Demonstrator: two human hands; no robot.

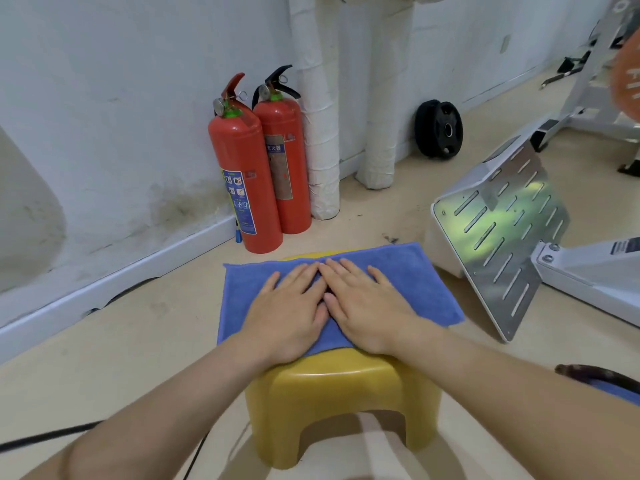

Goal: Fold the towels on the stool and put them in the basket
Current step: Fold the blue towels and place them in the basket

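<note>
Squarely on the near yellow stool [339, 386] lies a blue towel [415, 282], spread flat and overhanging the seat to the left and right. The left hand [287, 306] and right hand [367, 306] rest palm-down on it side by side, fingers straight and forefingers touching. Neither grips anything. Two red extinguishers [263, 174] stand against the far wall, beside a white wrapped pipe [318, 133]. A black weight plate [439, 129] leans farther right. A slotted metal plate [502, 237] sits tilted right of the stool. A dark rim [595, 374] shows at the right edge; whether it is the basket, I cannot tell.
</note>
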